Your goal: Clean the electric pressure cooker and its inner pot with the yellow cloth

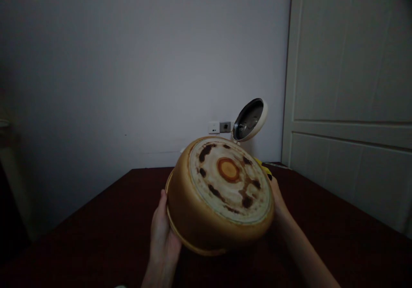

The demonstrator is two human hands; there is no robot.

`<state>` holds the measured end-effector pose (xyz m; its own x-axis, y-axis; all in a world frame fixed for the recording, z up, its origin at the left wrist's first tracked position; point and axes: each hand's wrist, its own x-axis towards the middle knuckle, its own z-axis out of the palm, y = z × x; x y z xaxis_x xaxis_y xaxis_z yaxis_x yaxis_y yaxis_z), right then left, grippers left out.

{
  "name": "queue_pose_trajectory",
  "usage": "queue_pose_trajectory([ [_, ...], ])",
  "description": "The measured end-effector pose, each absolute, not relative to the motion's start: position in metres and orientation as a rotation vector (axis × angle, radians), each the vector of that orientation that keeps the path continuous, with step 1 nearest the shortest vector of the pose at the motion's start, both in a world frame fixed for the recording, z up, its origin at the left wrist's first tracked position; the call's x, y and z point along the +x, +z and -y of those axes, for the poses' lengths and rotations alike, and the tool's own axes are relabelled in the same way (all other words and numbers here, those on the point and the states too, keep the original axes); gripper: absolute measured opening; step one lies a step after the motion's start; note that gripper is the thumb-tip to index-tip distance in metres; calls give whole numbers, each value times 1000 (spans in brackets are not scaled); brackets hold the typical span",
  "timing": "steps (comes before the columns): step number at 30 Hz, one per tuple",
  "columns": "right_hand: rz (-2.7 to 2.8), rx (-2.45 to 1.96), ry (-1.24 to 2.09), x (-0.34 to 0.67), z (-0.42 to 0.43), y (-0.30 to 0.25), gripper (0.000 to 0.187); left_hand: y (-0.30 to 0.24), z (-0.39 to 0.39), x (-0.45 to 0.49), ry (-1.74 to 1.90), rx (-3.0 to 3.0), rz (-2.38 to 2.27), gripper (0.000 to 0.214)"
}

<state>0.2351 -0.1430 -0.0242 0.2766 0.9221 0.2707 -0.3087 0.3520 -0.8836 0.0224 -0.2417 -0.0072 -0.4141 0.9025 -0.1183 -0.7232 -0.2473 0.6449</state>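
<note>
Now both hands hold a golden pot [206, 210] in the middle of the frame, tipped so its stained bottom faces us. Left hand [163, 232] wraps the rim; right hand [277, 198] grips the far side. Behind it, a cooker lid [250, 119] stands open. Pot is out, stains remain.

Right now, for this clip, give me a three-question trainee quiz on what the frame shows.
1. True or false: the pot is held with its stained bottom toward the camera.
2. Which hands grip the pot? A) left only B) right only C) both
3. The cooker lid behind the pot is ____ (open/shut).

Key:
1. True; the scorched base faces us.
2. C; the left hand holds the rim side, the right hand the far side, above the table.
3. Open, tilted up near the wall socket.
</note>
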Motion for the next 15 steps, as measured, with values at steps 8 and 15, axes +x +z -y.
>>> queue_pose_trajectory([
  [8,1207,-748,1379,230,94,1,24,-4,258,17,1949,479,-906,23],
  [15,1613,-920,1433,220,86,45,29,-12,261,21,1854,572,-924,41],
])
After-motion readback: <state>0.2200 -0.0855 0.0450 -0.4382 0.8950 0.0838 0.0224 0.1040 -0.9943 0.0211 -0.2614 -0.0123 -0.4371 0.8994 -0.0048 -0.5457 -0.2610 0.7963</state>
